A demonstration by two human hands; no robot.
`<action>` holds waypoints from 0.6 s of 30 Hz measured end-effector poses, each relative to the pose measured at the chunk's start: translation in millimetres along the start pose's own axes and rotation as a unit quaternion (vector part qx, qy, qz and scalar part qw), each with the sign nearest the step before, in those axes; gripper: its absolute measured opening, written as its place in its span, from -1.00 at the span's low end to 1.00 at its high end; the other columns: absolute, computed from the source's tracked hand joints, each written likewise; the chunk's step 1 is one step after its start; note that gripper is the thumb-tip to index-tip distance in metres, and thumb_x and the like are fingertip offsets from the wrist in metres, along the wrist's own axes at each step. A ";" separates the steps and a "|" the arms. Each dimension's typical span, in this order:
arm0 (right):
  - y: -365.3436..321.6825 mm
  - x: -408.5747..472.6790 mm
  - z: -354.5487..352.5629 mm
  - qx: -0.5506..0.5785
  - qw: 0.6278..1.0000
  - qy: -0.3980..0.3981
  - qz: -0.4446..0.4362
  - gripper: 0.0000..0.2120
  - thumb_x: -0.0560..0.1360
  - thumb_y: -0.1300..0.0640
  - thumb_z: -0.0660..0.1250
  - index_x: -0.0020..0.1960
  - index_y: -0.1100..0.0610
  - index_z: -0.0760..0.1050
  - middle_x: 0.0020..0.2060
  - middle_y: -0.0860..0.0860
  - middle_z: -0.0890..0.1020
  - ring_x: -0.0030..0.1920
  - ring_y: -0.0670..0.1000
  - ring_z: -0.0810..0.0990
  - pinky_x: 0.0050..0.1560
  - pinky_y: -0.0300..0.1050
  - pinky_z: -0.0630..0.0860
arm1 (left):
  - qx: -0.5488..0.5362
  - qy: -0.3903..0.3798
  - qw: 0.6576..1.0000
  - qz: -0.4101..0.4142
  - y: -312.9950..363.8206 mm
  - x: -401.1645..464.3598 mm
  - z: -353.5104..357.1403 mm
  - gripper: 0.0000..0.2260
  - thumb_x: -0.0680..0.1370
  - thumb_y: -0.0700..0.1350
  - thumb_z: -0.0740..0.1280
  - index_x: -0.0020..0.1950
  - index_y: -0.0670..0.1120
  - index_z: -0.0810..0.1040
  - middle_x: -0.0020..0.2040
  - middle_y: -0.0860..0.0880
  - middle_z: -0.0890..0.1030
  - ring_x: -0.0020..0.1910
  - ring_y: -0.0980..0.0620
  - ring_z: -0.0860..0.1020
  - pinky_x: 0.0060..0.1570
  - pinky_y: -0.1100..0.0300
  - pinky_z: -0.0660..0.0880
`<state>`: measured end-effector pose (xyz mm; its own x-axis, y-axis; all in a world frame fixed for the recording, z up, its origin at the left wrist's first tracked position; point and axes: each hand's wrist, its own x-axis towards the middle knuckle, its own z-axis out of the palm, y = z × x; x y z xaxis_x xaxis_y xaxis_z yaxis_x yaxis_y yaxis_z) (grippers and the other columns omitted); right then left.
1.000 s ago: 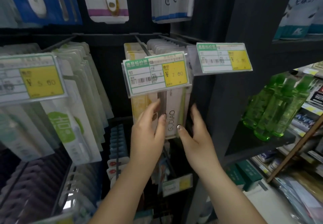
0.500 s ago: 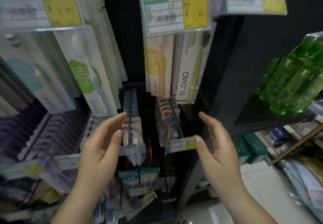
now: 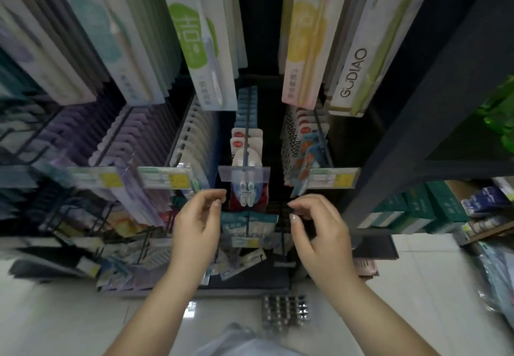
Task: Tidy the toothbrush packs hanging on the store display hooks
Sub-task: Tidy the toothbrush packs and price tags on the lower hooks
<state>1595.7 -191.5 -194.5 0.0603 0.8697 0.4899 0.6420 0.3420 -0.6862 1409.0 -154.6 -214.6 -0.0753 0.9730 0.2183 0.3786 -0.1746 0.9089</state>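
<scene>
both hands are up in front of the lower rows of the display, and neither one holds a thing. the left hand [image 3: 199, 223] sits just left of the centre hook, fingers loosely curled, thumb and forefinger tips near each other with nothing between them. the right hand [image 3: 319, 226] mirrors it on the other side, fingers bent and relaxed, painted nails showing, also carrying nothing. between the two hands hangs the red and blue brush-head pack [image 3: 247, 191], at the front of its centre hook [image 3: 246, 144], just behind a clear empty label holder [image 3: 244, 173]. neither hand touches it. behind it on the same hook more packs are lined up, white ones with red ovals and blue ones further back.

up above, the long toothbrush packs hang in tight rows: a green-print pack [image 3: 199, 41] left of centre, a yellow-print pack [image 3: 304, 38] right of centre, and beside that a white pack marked gudiao [image 3: 354, 74]. price tags with yellow squares [image 3: 332, 179] hang at the fronts of the neighbouring hooks. on the pale floor by the rack base lies a silvery blister sheet [image 3: 285, 309]. the view is blurred, so small print can't be read.
</scene>
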 end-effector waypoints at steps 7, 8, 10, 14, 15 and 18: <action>21.9 14.5 49.1 0.018 0.983 -0.122 0.134 -0.82 0.50 0.25 0.25 0.08 0.12 0.48 -0.05 -0.06 0.51 -0.07 -0.15 0.49 -0.06 -0.38 0.40 | 0.070 -0.056 0.996 -0.029 -29.2 32.0 33.7 -0.80 0.56 -0.21 0.20 0.17 -0.12 0.48 0.08 -0.03 0.55 0.05 0.09 0.50 -0.02 0.43 0.38; 25.3 20.3 56.0 0.023 0.981 -0.121 0.151 -0.81 0.50 0.24 0.24 0.10 0.10 0.46 -0.01 -0.04 0.52 -0.05 -0.15 0.49 -0.02 -0.33 0.43 | 0.075 -0.055 0.995 -0.037 -32.7 39.1 38.1 -0.78 0.56 -0.20 0.20 0.20 -0.12 0.45 0.12 -0.04 0.52 0.10 0.06 0.49 0.04 0.33 0.38; 31.5 33.3 68.3 0.043 0.974 -0.115 0.191 -0.75 0.51 0.24 0.23 0.17 0.07 0.43 0.10 -0.01 0.52 0.02 -0.14 0.50 0.09 -0.18 0.50 | 0.069 -0.044 0.995 -0.053 -37.8 51.4 45.2 -0.74 0.57 -0.20 0.19 0.26 -0.13 0.40 0.19 -0.04 0.45 0.18 0.06 0.43 0.15 0.24 0.33; 41.9 58.8 84.5 0.081 0.957 -0.095 0.261 -0.58 0.52 0.24 0.23 0.36 0.09 0.30 0.31 0.03 0.42 0.25 -0.05 0.42 0.26 -0.14 0.37 | 0.064 -0.030 0.992 -0.102 -48.4 78.3 55.9 -0.67 0.54 -0.21 0.21 0.31 -0.11 0.38 0.27 -0.10 0.47 0.21 -0.04 0.45 0.25 0.10 0.37; 44.9 64.5 87.6 0.070 0.957 -0.095 0.266 -0.58 0.52 0.23 0.23 0.36 0.11 0.30 0.31 0.05 0.42 0.28 -0.01 0.41 0.25 -0.15 0.34 | 0.052 -0.035 0.988 -0.138 -49.9 85.6 58.1 -0.69 0.53 -0.21 0.21 0.28 -0.08 0.41 0.24 -0.10 0.50 0.18 -0.07 0.48 0.25 0.03 0.41; 50.4 78.8 95.7 0.054 0.956 -0.095 0.274 -0.70 0.49 0.21 0.24 0.22 0.16 0.41 0.16 0.12 0.53 0.17 0.09 0.51 0.18 -0.05 0.44 | 0.030 -0.044 0.974 -0.218 -50.9 98.0 62.2 -0.83 0.52 -0.21 0.17 0.02 -0.04 0.50 0.13 -0.13 0.56 0.08 -0.14 0.52 0.18 -0.07 0.45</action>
<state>1559.7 -71.7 -241.9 0.2185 0.9741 -0.0578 0.4713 -0.1573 -0.8678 1439.8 -41.0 -261.5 -0.1618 0.9624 -0.2181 0.3814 0.2648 0.8857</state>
